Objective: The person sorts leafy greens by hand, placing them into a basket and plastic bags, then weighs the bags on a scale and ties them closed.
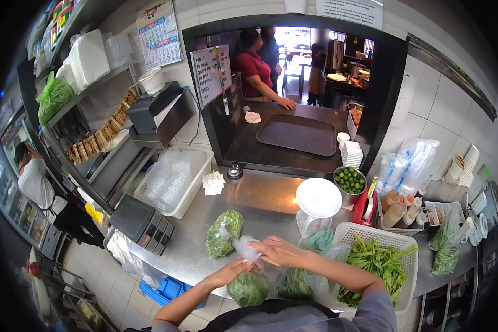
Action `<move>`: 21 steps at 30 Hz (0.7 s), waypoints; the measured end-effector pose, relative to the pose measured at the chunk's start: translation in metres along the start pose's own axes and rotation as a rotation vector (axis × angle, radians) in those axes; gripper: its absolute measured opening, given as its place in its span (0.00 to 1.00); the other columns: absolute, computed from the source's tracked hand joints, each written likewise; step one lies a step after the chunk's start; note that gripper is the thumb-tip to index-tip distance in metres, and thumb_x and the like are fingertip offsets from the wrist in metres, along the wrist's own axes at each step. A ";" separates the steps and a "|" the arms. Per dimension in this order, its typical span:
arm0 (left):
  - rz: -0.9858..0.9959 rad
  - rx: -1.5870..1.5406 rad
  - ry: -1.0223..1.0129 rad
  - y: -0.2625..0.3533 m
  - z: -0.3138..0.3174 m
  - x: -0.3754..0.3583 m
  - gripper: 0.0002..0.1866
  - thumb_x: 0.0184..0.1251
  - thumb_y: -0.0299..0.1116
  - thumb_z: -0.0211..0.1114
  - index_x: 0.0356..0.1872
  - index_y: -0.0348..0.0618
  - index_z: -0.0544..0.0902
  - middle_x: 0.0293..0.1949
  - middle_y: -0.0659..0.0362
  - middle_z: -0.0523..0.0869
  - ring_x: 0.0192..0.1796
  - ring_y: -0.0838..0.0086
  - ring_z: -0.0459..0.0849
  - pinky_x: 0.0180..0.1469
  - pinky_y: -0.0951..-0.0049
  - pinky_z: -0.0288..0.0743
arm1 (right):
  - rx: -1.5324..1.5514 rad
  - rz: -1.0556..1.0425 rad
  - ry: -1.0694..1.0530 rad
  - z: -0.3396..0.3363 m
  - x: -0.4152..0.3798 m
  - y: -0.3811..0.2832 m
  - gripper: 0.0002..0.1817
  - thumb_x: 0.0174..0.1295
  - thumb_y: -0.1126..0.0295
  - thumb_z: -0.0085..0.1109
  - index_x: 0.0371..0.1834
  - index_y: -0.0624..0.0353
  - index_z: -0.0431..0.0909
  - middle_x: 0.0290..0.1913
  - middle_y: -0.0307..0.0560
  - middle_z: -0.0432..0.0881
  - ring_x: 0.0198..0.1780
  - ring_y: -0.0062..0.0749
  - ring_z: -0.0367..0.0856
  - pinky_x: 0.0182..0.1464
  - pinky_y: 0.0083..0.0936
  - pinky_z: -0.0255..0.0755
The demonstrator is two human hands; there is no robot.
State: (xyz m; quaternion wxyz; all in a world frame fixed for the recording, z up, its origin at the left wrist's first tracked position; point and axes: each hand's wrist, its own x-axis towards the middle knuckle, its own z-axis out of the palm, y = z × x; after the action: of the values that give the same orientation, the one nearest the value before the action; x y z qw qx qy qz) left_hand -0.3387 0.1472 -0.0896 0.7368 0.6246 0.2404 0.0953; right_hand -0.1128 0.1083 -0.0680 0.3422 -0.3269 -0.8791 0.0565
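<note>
A clear plastic bag of chopped green vegetables hangs at the near edge of the steel counter, in front of my body. My left hand is closed around its gathered neck. My right hand grips the twisted top of the same bag, just above and to the right. Beyond my hands lies a second filled bag of greens, its top knotted. To the right, another bag of greens sits beside a white basket with loose leafy stalks.
A white bowl or plate stack stands mid-counter near a bowl of limes. Left are a basket of plastic containers and a black drawer unit. Sauce bottles stand right. A tray lies in the pass window, where a person leans.
</note>
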 end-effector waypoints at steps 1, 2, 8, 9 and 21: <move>0.129 0.187 0.030 0.013 0.000 -0.003 0.14 0.70 0.39 0.53 0.46 0.42 0.79 0.45 0.61 0.74 0.53 0.74 0.68 0.58 0.75 0.62 | 0.002 -0.075 -0.019 -0.015 0.007 -0.003 0.26 0.56 0.72 0.50 0.61 0.58 0.63 0.29 0.42 0.69 0.32 0.36 0.70 0.43 0.32 0.65; 0.255 0.373 0.060 0.022 -0.001 -0.009 0.13 0.69 0.39 0.54 0.44 0.42 0.80 0.45 0.61 0.73 0.54 0.73 0.66 0.58 0.74 0.61 | -0.096 -0.184 0.032 -0.034 0.014 -0.012 0.20 0.54 0.71 0.52 0.52 0.55 0.70 0.30 0.39 0.70 0.32 0.31 0.69 0.44 0.30 0.64; 0.363 0.977 0.223 0.109 0.000 -0.032 0.12 0.54 0.39 0.69 0.30 0.40 0.82 0.34 0.61 0.71 0.43 0.73 0.69 0.40 0.72 0.64 | -0.430 -0.132 -0.011 -0.091 0.028 -0.028 0.07 0.55 0.64 0.55 0.30 0.54 0.76 0.33 0.35 0.73 0.41 0.28 0.71 0.48 0.32 0.62; 0.327 0.954 0.239 0.120 0.000 -0.033 0.12 0.54 0.38 0.70 0.29 0.39 0.82 0.31 0.61 0.73 0.37 0.73 0.71 0.36 0.71 0.65 | -0.390 -0.113 0.020 -0.097 0.031 -0.031 0.08 0.56 0.63 0.55 0.29 0.54 0.75 0.34 0.35 0.74 0.42 0.28 0.71 0.48 0.33 0.62; 1.010 -0.068 0.490 0.173 0.014 -0.009 0.13 0.50 0.29 0.71 0.19 0.43 0.74 0.20 0.66 0.75 0.22 0.85 0.72 0.22 0.83 0.63 | 1.906 0.300 -0.188 -0.026 0.065 -0.068 0.13 0.65 0.60 0.51 0.44 0.58 0.71 0.33 0.41 0.74 0.35 0.25 0.74 0.37 0.26 0.71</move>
State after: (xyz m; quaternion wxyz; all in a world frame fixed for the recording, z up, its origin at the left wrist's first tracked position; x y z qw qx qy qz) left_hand -0.3124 0.1658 0.0813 0.5418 0.5978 0.0723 0.5864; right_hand -0.1683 0.0913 0.0107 0.3809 -0.0152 -0.4372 0.8146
